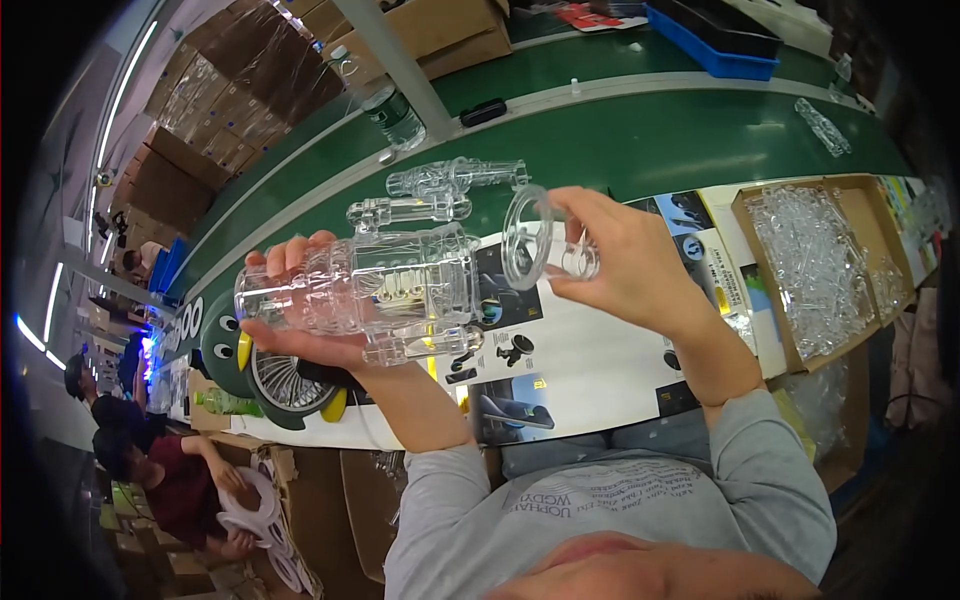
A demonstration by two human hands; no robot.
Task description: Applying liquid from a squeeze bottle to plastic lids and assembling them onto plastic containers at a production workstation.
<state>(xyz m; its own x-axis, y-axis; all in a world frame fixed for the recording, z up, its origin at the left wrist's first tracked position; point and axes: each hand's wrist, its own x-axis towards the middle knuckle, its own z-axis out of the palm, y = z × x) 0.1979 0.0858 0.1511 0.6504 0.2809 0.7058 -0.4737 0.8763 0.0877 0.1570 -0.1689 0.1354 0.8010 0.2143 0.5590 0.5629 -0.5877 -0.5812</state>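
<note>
My left hand [310, 343] is wrapped round the narrower end of a clear plastic cylinder [418, 280], which lies sideways above the worktop. Smaller clear tubes run along its near and far sides; whether they are joined to it, I cannot tell. Just off its open right end, my right hand [640, 258] pinches a clear flanged cap [522, 240] by its short neck, the wide rim facing the cylinder. A gap shows between the two pieces. Beyond the cylinder is another clear tubular part [455, 177].
Printed sheets [590, 360] cover the near worktop. An open cardboard box [893, 240] at right holds many small clear parts. A penguin-shaped fan [285, 375] stands left. Behind are a water bottle [388, 108] and a blue tray [705, 48]. Another person [190, 490] works at lower left.
</note>
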